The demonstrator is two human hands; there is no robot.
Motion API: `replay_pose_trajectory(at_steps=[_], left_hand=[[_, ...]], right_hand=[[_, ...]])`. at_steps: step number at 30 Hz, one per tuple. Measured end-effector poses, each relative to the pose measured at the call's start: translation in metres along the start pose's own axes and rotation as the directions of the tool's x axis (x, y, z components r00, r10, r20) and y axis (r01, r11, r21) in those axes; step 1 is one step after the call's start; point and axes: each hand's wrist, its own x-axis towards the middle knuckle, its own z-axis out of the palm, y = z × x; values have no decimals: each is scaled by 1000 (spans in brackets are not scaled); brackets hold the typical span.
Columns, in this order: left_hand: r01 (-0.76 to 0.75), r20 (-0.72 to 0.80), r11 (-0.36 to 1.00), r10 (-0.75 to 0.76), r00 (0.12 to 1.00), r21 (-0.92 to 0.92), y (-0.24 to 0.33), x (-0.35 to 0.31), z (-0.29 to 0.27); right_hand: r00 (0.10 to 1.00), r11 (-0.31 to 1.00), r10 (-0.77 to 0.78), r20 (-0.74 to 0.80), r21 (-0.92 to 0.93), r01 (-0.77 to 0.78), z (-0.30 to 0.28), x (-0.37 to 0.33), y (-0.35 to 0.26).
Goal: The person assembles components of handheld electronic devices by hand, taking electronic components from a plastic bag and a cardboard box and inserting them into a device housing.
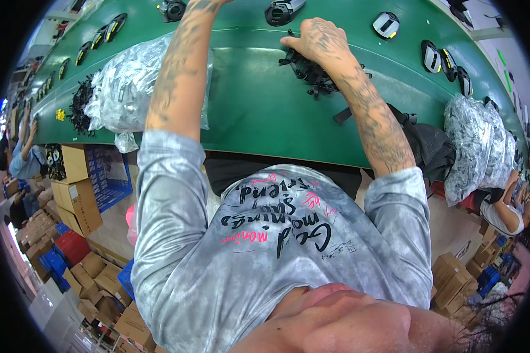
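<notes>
My right hand (321, 41) is over a loose pile of small black plastic parts (315, 77) on the green table. Its fingers curl down with the thumb out to the left, and whatever they hold is hidden. My left arm stretches up past a clear plastic bag to the far side. Only the edge of my left hand (222, 2) shows at the top of the picture, its fingers cut off. Between the hands at the far side sits a rounded black-and-grey piece (284, 12). Another black piece (172, 10) lies beyond my left forearm.
Large clear plastic bags (126, 88) lie left, beside more black parts (80, 105) and a small yellow item (60, 115). Similar grey-and-black pieces (386, 25) line the far strip. At right are a black bag (427, 144) and a plastic-wrapped bundle (480, 147). Other people sit at both sides.
</notes>
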Motion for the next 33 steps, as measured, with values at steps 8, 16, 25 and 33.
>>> replay_pose_trajectory(at_steps=[8, 16, 25, 33], left_hand=[[-53, 300, 954, 144, 943, -294, 81, -244, -36], [342, 506, 734, 2, 863, -587, 59, -280, -14], [589, 590, 44, 47, 806, -807, 66, -288, 12], [629, 632, -64, -64, 772, -775, 78, -297, 15]], right_hand=[[999, 998, 21, -44, -65, -24, 32, 24, 13], [990, 756, 138, 29, 643, -124, -32, -19, 31], [990, 475, 120, -76, 880, 10, -36, -175, 32], [993, 88, 116, 2, 996, -12, 11, -202, 23]])
